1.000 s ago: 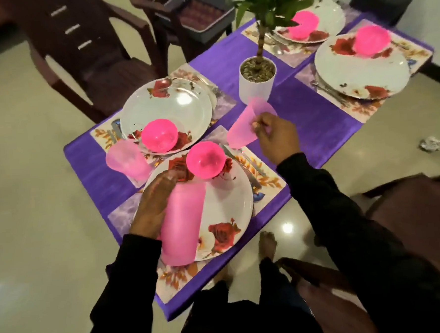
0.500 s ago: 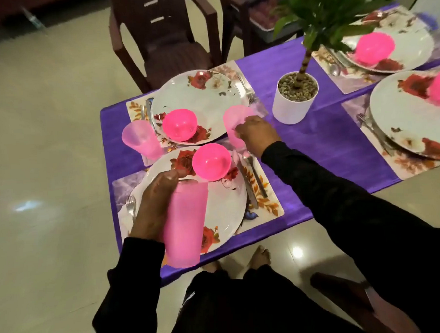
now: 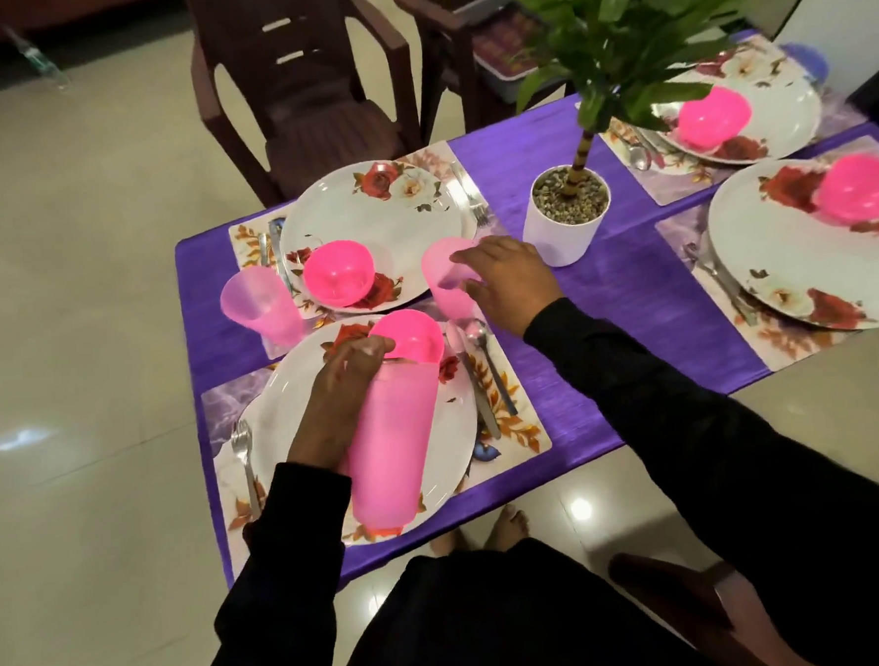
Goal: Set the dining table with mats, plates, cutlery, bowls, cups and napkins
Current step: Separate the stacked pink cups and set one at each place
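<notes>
While my left hand (image 3: 329, 416) grips stacked cups (image 3: 390, 438) at lower centre, my right hand (image 3: 506, 282) rests loosely on a cup (image 3: 447, 281) mid-frame, purple table (image 3: 630, 290) bare beside it.

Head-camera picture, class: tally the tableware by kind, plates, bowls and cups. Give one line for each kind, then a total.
White round flower-printed plates: 4
Bright pink plastic bowls: 4
Translucent pink plastic cups, counting the stack in the left hand as one: 3
Total: 11
</notes>
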